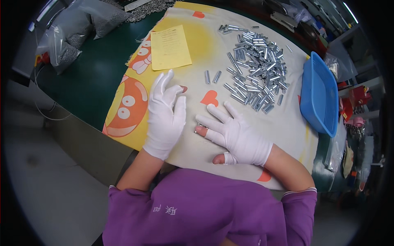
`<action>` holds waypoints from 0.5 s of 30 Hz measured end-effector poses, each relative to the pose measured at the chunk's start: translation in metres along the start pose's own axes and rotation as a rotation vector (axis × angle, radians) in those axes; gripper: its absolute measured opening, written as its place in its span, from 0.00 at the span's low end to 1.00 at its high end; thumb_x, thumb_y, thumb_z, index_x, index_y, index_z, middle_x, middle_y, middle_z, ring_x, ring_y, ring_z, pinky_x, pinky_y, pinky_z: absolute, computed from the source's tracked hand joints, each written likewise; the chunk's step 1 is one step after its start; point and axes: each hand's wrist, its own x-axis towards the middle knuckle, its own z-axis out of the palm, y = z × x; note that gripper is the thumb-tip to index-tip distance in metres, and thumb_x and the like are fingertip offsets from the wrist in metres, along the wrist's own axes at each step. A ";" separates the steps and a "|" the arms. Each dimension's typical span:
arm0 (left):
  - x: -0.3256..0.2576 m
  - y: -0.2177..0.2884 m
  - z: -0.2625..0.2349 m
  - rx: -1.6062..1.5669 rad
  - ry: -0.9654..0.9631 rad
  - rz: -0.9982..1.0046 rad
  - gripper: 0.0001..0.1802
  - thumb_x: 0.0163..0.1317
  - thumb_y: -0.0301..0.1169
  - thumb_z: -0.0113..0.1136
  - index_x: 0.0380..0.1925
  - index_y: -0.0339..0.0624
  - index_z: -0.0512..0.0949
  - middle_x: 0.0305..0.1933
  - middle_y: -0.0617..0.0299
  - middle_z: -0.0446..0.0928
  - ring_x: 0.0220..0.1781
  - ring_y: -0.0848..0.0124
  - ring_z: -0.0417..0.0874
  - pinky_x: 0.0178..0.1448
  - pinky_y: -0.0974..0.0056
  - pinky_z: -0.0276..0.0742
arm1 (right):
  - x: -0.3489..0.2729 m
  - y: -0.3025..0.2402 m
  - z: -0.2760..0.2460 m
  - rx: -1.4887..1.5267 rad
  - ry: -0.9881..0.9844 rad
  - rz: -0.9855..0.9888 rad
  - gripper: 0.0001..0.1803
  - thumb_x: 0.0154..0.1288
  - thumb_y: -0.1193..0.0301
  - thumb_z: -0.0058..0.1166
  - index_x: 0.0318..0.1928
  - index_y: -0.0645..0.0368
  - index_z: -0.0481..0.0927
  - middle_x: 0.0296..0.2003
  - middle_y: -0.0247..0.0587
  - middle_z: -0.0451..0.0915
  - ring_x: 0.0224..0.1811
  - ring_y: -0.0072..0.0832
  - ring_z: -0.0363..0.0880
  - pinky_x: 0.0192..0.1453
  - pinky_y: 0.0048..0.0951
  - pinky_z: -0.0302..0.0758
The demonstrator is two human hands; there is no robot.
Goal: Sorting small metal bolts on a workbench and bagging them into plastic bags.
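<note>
A small shiny metal piece lies on the cream-and-yellow printed cloth, mostly covered by the right hand; its long axis cannot be determined. The right hand, in a white glove with bare index and thumb tips, lies palm down, fingers spread and not closed; its index tip touches the piece and is nearer to it than the left hand. The white-gloved left hand is left of the piece, fingers loosely bent and apart, with nothing visible in them. Beyond the piece, two loose silver metal cylinders point roughly away from the person. Right of these is a heap of silver metal cylinders, then a blue plastic basket. A yellow paper sheet lies beyond the left hand. The green tabletop extends left of the cloth.
</note>
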 end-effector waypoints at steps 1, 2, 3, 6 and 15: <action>0.001 0.004 -0.003 0.064 -0.057 0.044 0.09 0.63 0.24 0.55 0.40 0.34 0.80 0.67 0.41 0.68 0.71 0.44 0.64 0.72 0.50 0.62 | -0.008 -0.001 0.000 0.044 0.038 0.003 0.45 0.64 0.33 0.40 0.68 0.55 0.67 0.70 0.51 0.63 0.72 0.59 0.59 0.74 0.67 0.48; 0.001 0.006 -0.003 0.125 -0.115 0.091 0.07 0.63 0.25 0.57 0.37 0.34 0.81 0.66 0.40 0.70 0.71 0.43 0.64 0.72 0.49 0.62 | -0.017 0.005 -0.001 0.079 0.068 -0.013 0.41 0.67 0.37 0.38 0.67 0.55 0.68 0.70 0.52 0.64 0.72 0.60 0.60 0.74 0.67 0.49; -0.001 0.007 -0.001 0.092 -0.120 0.132 0.05 0.59 0.25 0.59 0.33 0.36 0.81 0.65 0.41 0.72 0.71 0.42 0.65 0.71 0.47 0.63 | -0.027 0.007 -0.003 0.110 0.104 -0.027 0.37 0.71 0.41 0.37 0.67 0.55 0.68 0.69 0.54 0.64 0.71 0.61 0.60 0.73 0.67 0.50; 0.001 0.008 -0.003 0.163 -0.331 0.237 0.04 0.54 0.23 0.61 0.31 0.37 0.81 0.65 0.44 0.73 0.71 0.42 0.65 0.71 0.46 0.64 | -0.053 0.014 -0.015 0.084 0.289 0.042 0.20 0.65 0.65 0.48 0.56 0.55 0.76 0.61 0.52 0.73 0.65 0.59 0.68 0.67 0.60 0.63; -0.003 0.006 0.002 0.106 -0.340 0.217 0.08 0.48 0.16 0.53 0.27 0.37 0.78 0.65 0.46 0.73 0.73 0.41 0.64 0.71 0.47 0.64 | -0.062 -0.004 -0.017 0.120 0.261 0.267 0.17 0.42 0.82 0.60 0.35 0.51 0.79 0.24 0.38 0.76 0.25 0.43 0.75 0.27 0.43 0.68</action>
